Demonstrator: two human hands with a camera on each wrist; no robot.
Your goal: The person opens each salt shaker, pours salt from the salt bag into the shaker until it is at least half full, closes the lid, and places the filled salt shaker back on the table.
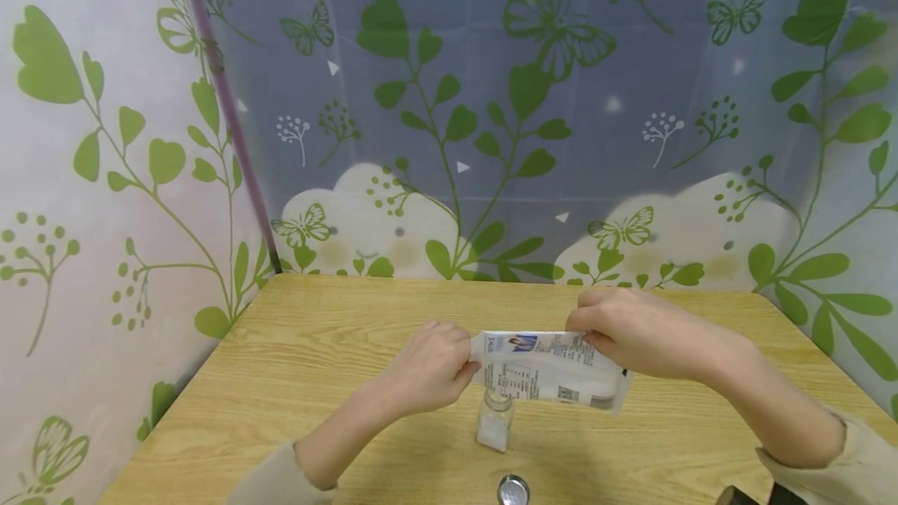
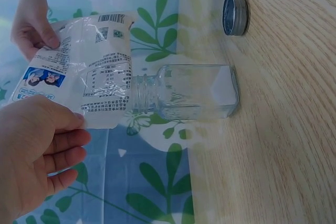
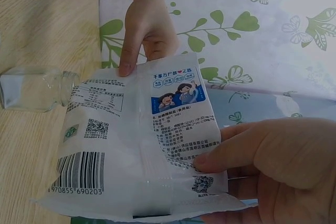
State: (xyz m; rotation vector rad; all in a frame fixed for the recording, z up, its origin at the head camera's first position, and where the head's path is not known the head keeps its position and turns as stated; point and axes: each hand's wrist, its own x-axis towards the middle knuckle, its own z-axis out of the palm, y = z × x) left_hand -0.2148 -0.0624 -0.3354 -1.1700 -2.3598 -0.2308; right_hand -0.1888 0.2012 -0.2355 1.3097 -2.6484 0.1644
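Observation:
A white printed salt bag (image 1: 554, 369) is stretched sideways between my two hands, above the table. My left hand (image 1: 438, 365) pinches its left end between thumb and fingers. With thumb and fingers my right hand (image 1: 631, 330) grips the bag's upper edge towards the right. Just under the bag's left part stands an upright clear glass jar (image 1: 494, 423), uncapped, with white contents at the bottom. In the left wrist view the bag's lower edge lies at the mouth of the jar (image 2: 194, 92); whether they touch I cannot tell. Any opening in the bag is hidden.
A round silver metal lid (image 1: 514, 489) lies on the wood-grain table (image 1: 337, 333) in front of the jar. Dark objects (image 1: 733, 496) show at the lower right edge. Curtains (image 1: 449, 100) printed with leaves and butterflies enclose the back and sides.

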